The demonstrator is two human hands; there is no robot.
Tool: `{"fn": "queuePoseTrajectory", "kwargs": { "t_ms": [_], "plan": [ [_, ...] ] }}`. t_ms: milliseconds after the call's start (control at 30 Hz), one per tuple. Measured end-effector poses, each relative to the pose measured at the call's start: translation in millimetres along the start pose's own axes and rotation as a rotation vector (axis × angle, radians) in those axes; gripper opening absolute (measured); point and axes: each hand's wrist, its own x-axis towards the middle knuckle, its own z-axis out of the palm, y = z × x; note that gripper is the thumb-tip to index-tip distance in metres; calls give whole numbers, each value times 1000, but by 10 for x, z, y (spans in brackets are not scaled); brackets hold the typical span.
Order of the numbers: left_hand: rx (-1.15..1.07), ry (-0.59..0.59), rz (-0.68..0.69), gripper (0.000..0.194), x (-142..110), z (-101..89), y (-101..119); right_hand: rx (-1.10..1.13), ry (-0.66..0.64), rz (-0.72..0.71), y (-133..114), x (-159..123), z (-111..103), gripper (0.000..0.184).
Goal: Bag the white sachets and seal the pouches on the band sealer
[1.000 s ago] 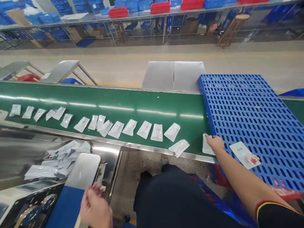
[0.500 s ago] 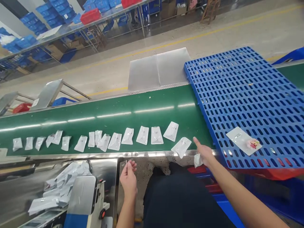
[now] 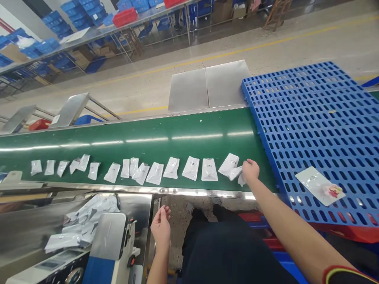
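Note:
My right hand (image 3: pixel 251 170) is closed over the near side of the green belt, gripping a crumpled white pouch (image 3: pixel 241 180). Against it lies another folded white pouch (image 3: pixel 235 172), partly over the flat printed pouch (image 3: pixel 229 162) at the row's right end. How many pouches the fingers hold I cannot tell. My left hand (image 3: pixel 161 227) hangs in front of the belt's metal edge, thumb pressed to curled fingers. Anything inside it is hidden. Several white pouches (image 3: pixel 155 173) lie in an uneven row leftward along the green belt (image 3: pixel 183 134).
A blue slotted pallet (image 3: pixel 296 118) covers the belt's right part, with a white pouch (image 3: pixel 314 185) bearing a pink figure on it. At lower left stand a machine (image 3: pixel 108 236) and a heap of white pouches (image 3: pixel 85 221) on a steel table (image 3: pixel 136 201).
My right hand has moved from the belt's near edge up and over it, bringing its pouch to the row's right end. The view has shifted slightly; my left hand stays low.

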Motion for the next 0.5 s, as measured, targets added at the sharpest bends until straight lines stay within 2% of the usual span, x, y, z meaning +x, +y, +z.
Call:
{"fn": "queuePoseTrajectory", "kwargs": {
  "t_ms": [67, 133, 233, 300, 367, 433, 500],
  "plan": [
    [-3, 9, -8, 47, -45, -4, -4, -54, -26, 8, -128, 155, 135, 56],
    [-6, 17, -9, 49, -91, -22, -15, -94, -96, -23, -204, 248, 160, 49],
    [5, 40, -7, 50, -145, -123, -82, -138, -176, -102, -224, 266, -16, 39],
    [17, 62, -14, 51, -168, -209, -156, -188, -268, -122, -212, 201, -149, 44],
    [20, 88, -29, 51, -181, -258, -223, -225, -406, -95, -216, 80, -166, 56],
    [11, 104, -47, 52, -185, -237, -252, -249, -510, -78, -248, -71, -29, 66],
    [-2, 97, -56, 54, -185, -150, -225, -293, -522, -109, -299, -205, 206, 74]
  ]
}}
